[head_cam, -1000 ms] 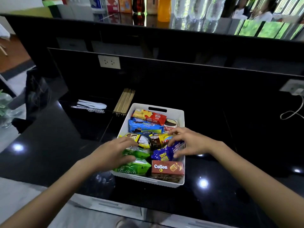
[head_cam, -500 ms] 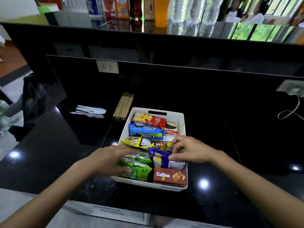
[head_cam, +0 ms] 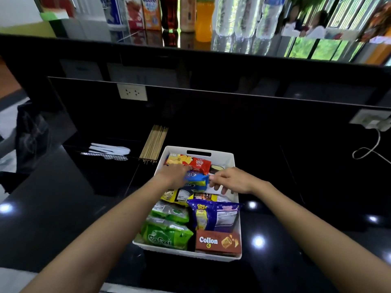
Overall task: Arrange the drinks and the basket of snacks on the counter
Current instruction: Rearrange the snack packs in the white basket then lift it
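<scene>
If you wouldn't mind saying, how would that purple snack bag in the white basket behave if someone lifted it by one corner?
The purple snack bag looks puffed and crinkled, so it is probably light for its size and would flop rather than stay stiff. Its glossy film may be slippery. It leans among other packets in the basket, so pulling it out could shift its neighbours.

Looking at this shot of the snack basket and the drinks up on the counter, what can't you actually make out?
All in the head view:
- Drink bottles: tops cut off by the upper edge.
- Blue packet: motion-blurred, partly covered by the left hand.
- Right hand: fingertips hide what they pinch.
- Basket: bottom buried under snacks.
- Wall cable: runs off the right edge.
</scene>
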Demonstrator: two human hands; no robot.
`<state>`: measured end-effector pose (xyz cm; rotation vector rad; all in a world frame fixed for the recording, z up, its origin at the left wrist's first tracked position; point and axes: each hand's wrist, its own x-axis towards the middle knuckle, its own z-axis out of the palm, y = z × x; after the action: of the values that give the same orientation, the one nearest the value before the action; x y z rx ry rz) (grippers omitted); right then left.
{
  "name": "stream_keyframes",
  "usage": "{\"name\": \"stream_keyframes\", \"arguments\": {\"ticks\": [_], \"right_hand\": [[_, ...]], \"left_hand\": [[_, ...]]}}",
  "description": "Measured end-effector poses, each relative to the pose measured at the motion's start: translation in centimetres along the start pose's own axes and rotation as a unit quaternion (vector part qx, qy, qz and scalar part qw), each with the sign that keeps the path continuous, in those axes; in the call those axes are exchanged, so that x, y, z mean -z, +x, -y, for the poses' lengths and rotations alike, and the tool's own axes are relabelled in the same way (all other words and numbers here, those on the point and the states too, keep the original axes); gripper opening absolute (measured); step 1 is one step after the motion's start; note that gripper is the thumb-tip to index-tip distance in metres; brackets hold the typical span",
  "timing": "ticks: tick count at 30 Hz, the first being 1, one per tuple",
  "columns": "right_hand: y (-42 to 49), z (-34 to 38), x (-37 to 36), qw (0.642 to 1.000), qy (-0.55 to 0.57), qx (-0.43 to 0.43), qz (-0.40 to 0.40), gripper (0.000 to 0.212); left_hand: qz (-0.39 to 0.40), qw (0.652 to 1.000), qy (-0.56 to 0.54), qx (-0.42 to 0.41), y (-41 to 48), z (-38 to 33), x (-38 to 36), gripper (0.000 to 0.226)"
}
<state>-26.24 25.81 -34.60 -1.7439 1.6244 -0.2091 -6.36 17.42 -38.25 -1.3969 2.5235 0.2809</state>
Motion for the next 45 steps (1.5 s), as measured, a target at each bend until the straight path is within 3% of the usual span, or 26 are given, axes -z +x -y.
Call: {"name": "stream_keyframes", "arguments": {"ticks": [4,7,10,14,17,22,28,33,36,45], "right_hand": [[2.6,-1.2,0.7,0.995,-0.003,-0.008,-0.100,0.019],[5.1,-1.8,1.4,0.987,-0.050,-0.013,-0.151,0.020],[7.6,-1.5,1.3,0.986,-0.081,-0.013,-0.145,0.025],[11.1,-1.0,-0.4,0.980,-0.161,0.003,-0.118,0.055],[12.7,-1.0,-1.8,0.974,-0.198,0.015,-0.108,0.073],[13.2,-1.5,-2.0,0.967,-0.219,0.030,-0.123,0.068],[10.4,-3.3,1.9,0.965,-0.220,0.026,-0.138,0.052],[8.9,-3.7,3.4,0.955,-0.236,0.008,-0.182,0.055],[8.5,-3.6,4.3,0.956,-0.190,-0.008,-0.223,0.059],[6.7,-5.0,4.9,0.953,-0.184,-0.054,-0.234,0.057]], "left_hand": [[0.009,0.997,0.071,0.018,1.6,0.2,-1.8,0.062],[-0.004,0.995,0.099,0.015,1.9,0.1,-1.5,0.065],[0.013,0.997,0.075,-0.003,1.7,0.3,-1.0,0.063],[0.049,0.999,0.005,-0.023,0.9,0.6,-0.7,0.047],[0.013,0.999,-0.015,-0.034,0.3,1.0,-0.3,0.034],[-0.044,0.997,-0.064,0.022,0.5,2.2,-0.4,0.026],[-0.055,0.998,-0.003,0.031,2.6,2.2,-0.9,0.050],[-0.015,0.998,0.067,0.012,5.0,1.8,-1.6,0.073],[0.012,0.997,0.073,-0.007,5.5,1.8,-1.6,0.084],[-0.009,0.992,0.113,-0.048,5.6,2.9,-1.3,0.079]]}}
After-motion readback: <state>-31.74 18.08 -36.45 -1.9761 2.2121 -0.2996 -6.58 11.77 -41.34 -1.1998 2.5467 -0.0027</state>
